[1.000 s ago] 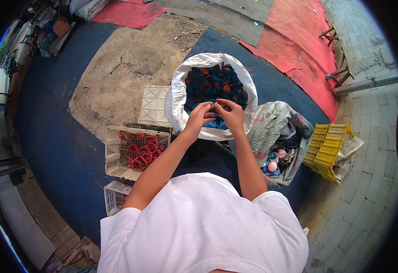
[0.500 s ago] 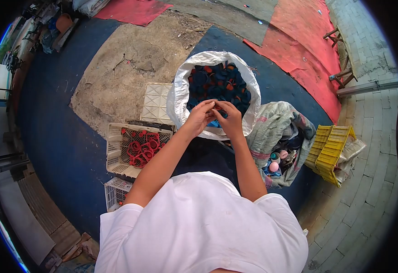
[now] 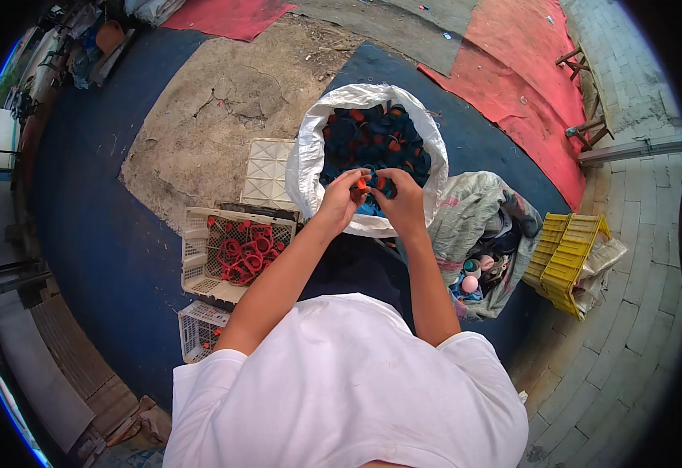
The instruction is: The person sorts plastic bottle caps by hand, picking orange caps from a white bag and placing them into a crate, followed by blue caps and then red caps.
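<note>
Over the near side of a white sack (image 3: pixel 305 168), my two hands are close together. Between the fingertips of my left hand (image 3: pixel 339 204) is a small orange piece (image 3: pixel 362 184). My right hand (image 3: pixel 403 203) has its fingers bent around a dark teal piece (image 3: pixel 372 180), which touches or lies right beside the orange one. Dark blue and orange pieces (image 3: pixel 372 136) fill the sack below and beyond my hands. Some blue material shows under my fingers.
Left of the sack, a cream crate (image 3: pixel 195 265) holds red ring-like parts, with a smaller white crate (image 3: pixel 191 335) below it. A woven sack (image 3: pixel 450 226) with mixed items and yellow crates (image 3: pixel 566 253) stand at right. A pale crate (image 3: pixel 269 171) lies behind.
The fingertips, earlier pressed together, have moved slightly apart and down. The orange piece and teal piece now show between them.
</note>
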Demonstrator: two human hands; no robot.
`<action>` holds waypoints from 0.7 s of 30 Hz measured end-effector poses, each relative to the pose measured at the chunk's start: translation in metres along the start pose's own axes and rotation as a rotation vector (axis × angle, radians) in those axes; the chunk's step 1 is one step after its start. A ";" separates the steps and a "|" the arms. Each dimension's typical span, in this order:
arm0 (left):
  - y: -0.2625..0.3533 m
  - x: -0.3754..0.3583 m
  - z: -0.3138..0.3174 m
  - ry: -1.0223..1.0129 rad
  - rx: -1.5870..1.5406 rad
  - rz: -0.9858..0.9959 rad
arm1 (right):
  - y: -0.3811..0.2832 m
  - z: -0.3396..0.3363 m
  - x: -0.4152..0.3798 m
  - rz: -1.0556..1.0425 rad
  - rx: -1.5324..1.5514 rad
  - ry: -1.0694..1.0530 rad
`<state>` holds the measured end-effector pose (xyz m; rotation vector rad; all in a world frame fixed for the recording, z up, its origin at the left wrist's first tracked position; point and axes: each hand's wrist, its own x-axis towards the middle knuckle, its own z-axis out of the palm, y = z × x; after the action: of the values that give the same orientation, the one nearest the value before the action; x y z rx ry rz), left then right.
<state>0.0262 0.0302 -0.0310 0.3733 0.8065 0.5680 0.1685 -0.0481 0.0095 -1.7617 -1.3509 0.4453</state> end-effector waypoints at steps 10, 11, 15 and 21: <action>-0.001 -0.007 0.003 -0.028 -0.137 -0.117 | -0.019 0.001 -0.005 -0.126 0.025 -0.094; 0.000 -0.010 0.006 -0.002 -0.170 -0.097 | -0.020 0.000 -0.004 -0.125 0.054 -0.086; 0.002 -0.014 0.001 -0.003 -0.293 -0.053 | -0.010 -0.013 0.002 0.139 0.147 -0.028; 0.006 -0.033 -0.002 -0.062 -0.349 0.003 | 0.026 -0.019 0.010 0.203 -0.020 -0.248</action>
<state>0.0038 0.0151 -0.0105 0.0706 0.6327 0.6831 0.2019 -0.0484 0.0020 -1.9178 -1.3511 0.7859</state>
